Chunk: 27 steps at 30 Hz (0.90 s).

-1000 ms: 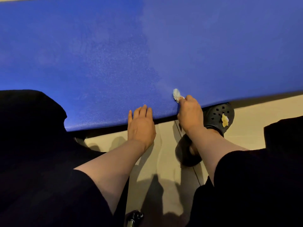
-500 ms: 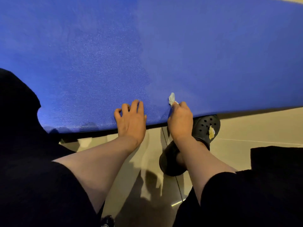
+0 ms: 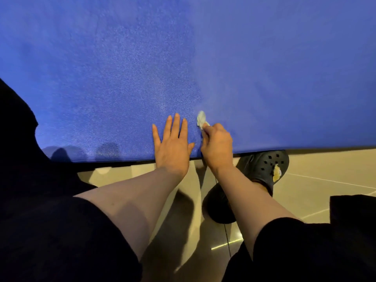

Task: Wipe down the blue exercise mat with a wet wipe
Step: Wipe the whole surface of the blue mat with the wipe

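The blue exercise mat (image 3: 244, 68) fills the upper part of the head view; its left half looks darker and speckled, its right half paler. My left hand (image 3: 173, 145) lies flat on the mat near its front edge, fingers straight and spread. Just to its right, my right hand (image 3: 217, 147) pinches a small crumpled white wet wipe (image 3: 201, 120), which sticks out beyond the fingertips and touches the mat at the border between the two shades.
Beige floor tiles (image 3: 325, 180) run below the mat's front edge. A black clog with a yellow charm (image 3: 264, 165) sits on the floor under my right forearm. Black clothing (image 3: 40, 220) covers the lower left and lower right corners.
My left hand has slid forward onto the mat and its fingers have straightened and spread flat. My right hand has kept hold of the wipe at the same spot on the mat.
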Each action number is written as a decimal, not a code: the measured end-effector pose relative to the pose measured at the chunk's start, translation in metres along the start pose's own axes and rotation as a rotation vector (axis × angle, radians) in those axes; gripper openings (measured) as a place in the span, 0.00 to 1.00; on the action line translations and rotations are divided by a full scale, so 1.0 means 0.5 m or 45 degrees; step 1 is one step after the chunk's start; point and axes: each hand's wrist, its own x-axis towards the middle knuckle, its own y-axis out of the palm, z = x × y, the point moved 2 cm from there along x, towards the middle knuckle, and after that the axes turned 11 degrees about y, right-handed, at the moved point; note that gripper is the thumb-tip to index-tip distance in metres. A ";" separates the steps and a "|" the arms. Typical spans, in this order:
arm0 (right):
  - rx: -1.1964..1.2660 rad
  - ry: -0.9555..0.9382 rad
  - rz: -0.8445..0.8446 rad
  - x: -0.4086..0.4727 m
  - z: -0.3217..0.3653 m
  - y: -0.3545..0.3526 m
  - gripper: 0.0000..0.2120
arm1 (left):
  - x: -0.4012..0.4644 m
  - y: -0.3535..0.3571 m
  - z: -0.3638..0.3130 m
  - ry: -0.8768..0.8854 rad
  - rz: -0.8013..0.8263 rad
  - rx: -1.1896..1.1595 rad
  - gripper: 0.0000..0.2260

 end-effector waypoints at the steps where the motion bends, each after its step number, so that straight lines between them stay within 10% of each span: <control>1: 0.018 -0.115 0.062 -0.008 0.017 0.009 0.15 | 0.001 0.001 -0.001 -0.009 0.005 0.000 0.29; 5: -0.114 -0.269 0.108 0.041 0.004 0.010 0.09 | 0.012 0.003 -0.009 -0.033 0.034 0.030 0.30; 10: 0.007 0.201 -0.165 0.098 -0.022 -0.010 0.12 | 0.011 0.007 -0.002 -0.014 0.050 0.048 0.30; 27: 0.144 -0.151 -0.075 0.088 0.061 0.026 0.12 | 0.010 0.032 0.007 -0.010 -0.050 0.103 0.31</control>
